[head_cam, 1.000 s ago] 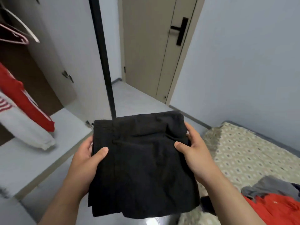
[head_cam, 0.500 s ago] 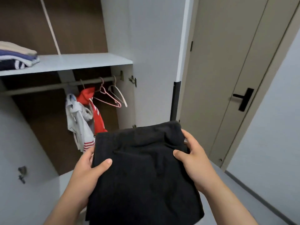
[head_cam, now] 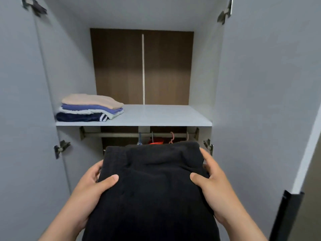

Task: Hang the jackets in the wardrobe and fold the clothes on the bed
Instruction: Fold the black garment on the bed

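My left grip and right grip each clasp one side of the folded black garment, thumbs on top. I hold it before the open wardrobe, lower than its shelf (a stack of folded clothes sits at the left end).

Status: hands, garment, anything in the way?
Folded black garment gripped at its sides by left hand, right hand. Held below shelf. Folded stack on shelf's left; path looks open.
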